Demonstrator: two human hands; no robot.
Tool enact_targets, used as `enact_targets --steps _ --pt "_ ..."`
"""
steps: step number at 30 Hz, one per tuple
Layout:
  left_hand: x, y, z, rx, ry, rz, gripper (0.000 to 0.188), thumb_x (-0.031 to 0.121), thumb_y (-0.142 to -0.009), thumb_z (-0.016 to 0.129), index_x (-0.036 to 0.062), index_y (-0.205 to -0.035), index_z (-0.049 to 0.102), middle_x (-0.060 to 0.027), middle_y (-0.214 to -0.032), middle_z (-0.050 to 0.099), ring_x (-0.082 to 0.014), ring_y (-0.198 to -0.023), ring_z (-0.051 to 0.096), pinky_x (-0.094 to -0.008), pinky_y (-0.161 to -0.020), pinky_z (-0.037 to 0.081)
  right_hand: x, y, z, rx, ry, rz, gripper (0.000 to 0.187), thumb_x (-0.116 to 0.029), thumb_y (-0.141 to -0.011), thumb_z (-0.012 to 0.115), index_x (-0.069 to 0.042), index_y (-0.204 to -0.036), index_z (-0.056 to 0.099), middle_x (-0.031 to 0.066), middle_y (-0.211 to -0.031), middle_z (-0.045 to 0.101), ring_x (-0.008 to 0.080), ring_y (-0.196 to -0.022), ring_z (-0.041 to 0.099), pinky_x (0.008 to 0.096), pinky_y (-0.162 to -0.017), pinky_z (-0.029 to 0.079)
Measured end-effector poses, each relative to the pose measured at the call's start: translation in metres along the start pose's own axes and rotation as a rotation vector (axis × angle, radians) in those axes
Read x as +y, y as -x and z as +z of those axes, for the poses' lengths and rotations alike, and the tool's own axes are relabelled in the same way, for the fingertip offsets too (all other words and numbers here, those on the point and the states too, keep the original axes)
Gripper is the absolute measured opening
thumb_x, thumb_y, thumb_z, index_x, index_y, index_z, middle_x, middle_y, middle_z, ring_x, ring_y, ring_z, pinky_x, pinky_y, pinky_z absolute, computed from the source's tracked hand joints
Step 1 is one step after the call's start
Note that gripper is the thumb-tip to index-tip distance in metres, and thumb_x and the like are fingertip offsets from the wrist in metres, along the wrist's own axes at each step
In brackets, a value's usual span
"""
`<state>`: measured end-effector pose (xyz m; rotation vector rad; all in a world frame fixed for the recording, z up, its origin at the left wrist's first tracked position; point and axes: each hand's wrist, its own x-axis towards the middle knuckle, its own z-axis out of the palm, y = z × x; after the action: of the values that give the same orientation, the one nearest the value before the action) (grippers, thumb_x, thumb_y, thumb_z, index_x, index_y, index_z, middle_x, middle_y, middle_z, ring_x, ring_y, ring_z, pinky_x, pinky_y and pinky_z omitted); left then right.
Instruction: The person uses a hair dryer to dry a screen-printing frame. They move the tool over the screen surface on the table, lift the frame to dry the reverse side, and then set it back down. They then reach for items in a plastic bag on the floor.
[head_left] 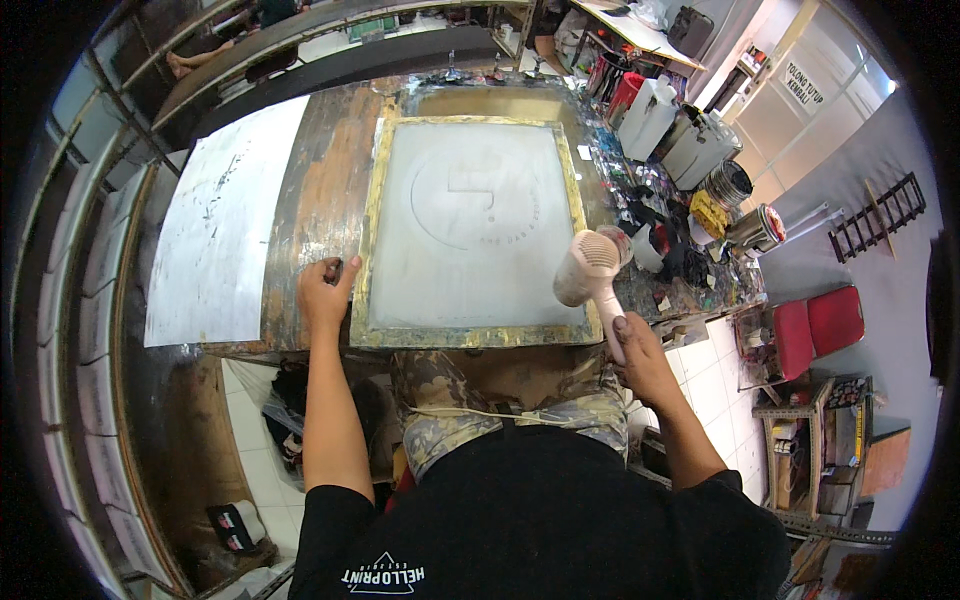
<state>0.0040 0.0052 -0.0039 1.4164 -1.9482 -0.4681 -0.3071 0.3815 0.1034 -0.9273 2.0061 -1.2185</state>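
A pink hair dryer (588,268) is in my right hand (645,358), whose fingers wrap round its handle. The dryer is held up over the right edge of a screen-printing frame (368,290) lying flat on the work table. The pale mesh (430,290) inside that frame carries a round stencil design with lettering. On the table beside the frame's left edge rests my left hand (328,285), thumb apart from its bent fingers and close to the frame. It holds nothing that I can see.
A large white sheet (225,230) covers the table's left part. White jugs (648,120), a red container (625,92) and ink cans (757,230) crowd the right side. Metal racks (100,330) stand at left. A red chair (815,325) is at right.
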Motion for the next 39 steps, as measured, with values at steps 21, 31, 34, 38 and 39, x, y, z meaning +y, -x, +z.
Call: enact_targets --steps 21,31,34,38,39 --pt "0.016 -0.005 -0.01 0.001 0.021 -0.048 0.063 0.063 -0.073 0.078 0.0025 -0.092 0.076 -0.0095 -0.075 0.064 -0.0279 -0.079 0.061 -0.0431 -0.072 0.05 -0.03 -0.326 0.047 0.361 -0.227 0.031 0.048 -0.046 -0.104 0.041 0.0 -0.098 0.055 0.0063 -0.069 0.054 0.015 -0.047 0.048 0.0312 -0.041 0.039" --pt "0.016 -0.006 -0.007 0.04 0.0 -0.025 0.065 0.065 -0.07 0.079 0.0028 -0.089 0.075 -0.0087 -0.075 0.064 -0.0272 -0.076 0.061 -0.0423 -0.069 0.049 -0.061 -0.364 0.129 0.252 -0.343 0.057 0.055 -0.052 -0.103 0.042 0.002 -0.102 0.054 0.0086 -0.072 0.056 0.0153 -0.048 0.049 0.0319 -0.041 0.037" --pt "0.01 -0.005 -0.009 0.028 0.016 -0.06 0.065 0.064 -0.07 0.08 0.0024 -0.088 0.074 -0.0089 -0.075 0.063 -0.0275 -0.075 0.06 -0.0424 -0.069 0.049 -0.09 -0.359 0.169 0.207 -0.312 0.01 0.055 -0.048 -0.104 0.042 0.005 -0.095 0.057 0.0125 -0.072 0.06 0.0208 -0.05 0.055 0.0364 -0.042 0.043" --pt "0.015 -0.007 -0.009 0.001 0.014 -0.077 0.064 0.063 -0.069 0.081 0.0019 -0.087 0.074 -0.009 -0.075 0.063 -0.0277 -0.076 0.059 -0.0426 -0.069 0.048 -0.112 -0.361 0.206 0.185 -0.253 -0.033 0.055 -0.044 -0.104 0.041 0.007 -0.095 0.059 0.0153 -0.075 0.063 0.0245 -0.052 0.06 0.039 -0.044 0.047" --pt "0.014 -0.006 -0.01 0.01 0.023 -0.079 0.064 0.063 -0.069 0.081 0.0018 -0.087 0.073 -0.0089 -0.075 0.062 -0.0277 -0.076 0.059 -0.0428 -0.069 0.048 -0.119 -0.359 0.215 0.149 -0.283 -0.014 0.055 -0.044 -0.104 0.041 0.007 -0.096 0.059 0.0159 -0.077 0.064 0.0252 -0.054 0.061 0.0394 -0.045 0.048"
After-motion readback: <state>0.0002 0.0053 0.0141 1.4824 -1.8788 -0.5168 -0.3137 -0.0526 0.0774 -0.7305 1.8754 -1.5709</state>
